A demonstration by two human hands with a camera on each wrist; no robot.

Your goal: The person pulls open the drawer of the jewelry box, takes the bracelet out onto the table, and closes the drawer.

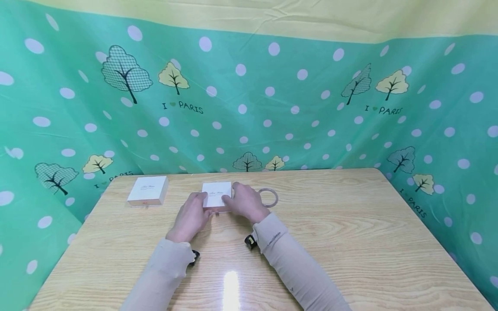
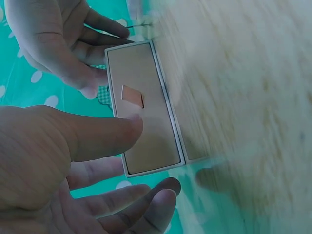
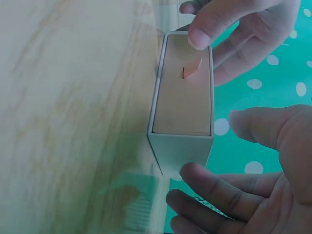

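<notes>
Between the two hands a small white drawer-type box (image 1: 217, 192) with dark lettering rests on the table. Its brownish drawer front (image 2: 151, 139) faces the person, with a short copper-coloured pull tab (image 3: 192, 68) sticking out. My left hand (image 1: 190, 218) grips the box at its left end: the thumb lies on the front and the fingers go behind the edge. At the right end is my right hand (image 1: 248, 202), its fingers (image 3: 219, 187) extended against the side. The right thumb (image 3: 256, 127) stands off the box in the right wrist view. The drawer looks pushed in.
A similar white box (image 1: 148, 188) stands at the table's back left. Close behind the right hand lies a pale ring-shaped object (image 1: 277, 198). A green dotted curtain (image 1: 249, 116) hangs along the back and sides of the wooden table (image 1: 350, 242).
</notes>
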